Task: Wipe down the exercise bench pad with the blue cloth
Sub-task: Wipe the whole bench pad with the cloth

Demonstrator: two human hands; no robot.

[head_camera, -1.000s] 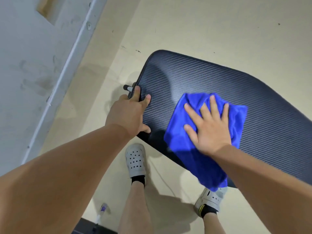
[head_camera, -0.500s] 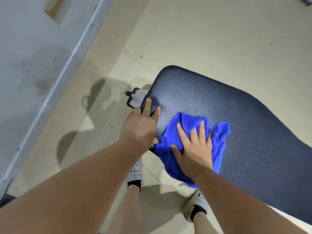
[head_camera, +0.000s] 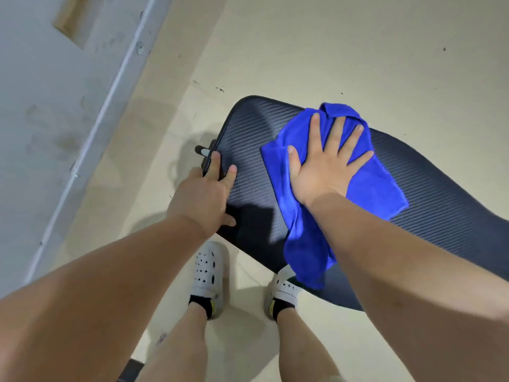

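Observation:
The dark ribbed bench pad (head_camera: 429, 194) runs from the middle of the view to the right edge. A blue cloth (head_camera: 382, 188) lies spread on it, one end hanging over the near edge. My right hand (head_camera: 327, 161) presses flat on the cloth with fingers spread, near the pad's far edge. My left hand (head_camera: 203, 194) grips the pad's rounded left end, fingers on top and thumb at the near side.
A black and white frame part (head_camera: 203, 151) sticks out under the pad's left end. My two feet in white clogs (head_camera: 208, 274) stand just below the pad on the beige floor. A grey wall with a white baseboard (head_camera: 91, 139) runs along the left.
My right hand has pushed the cloth away from me, from the pad's near left part up toward its far edge. The cloth has spread out. My left hand keeps its grip on the pad's end.

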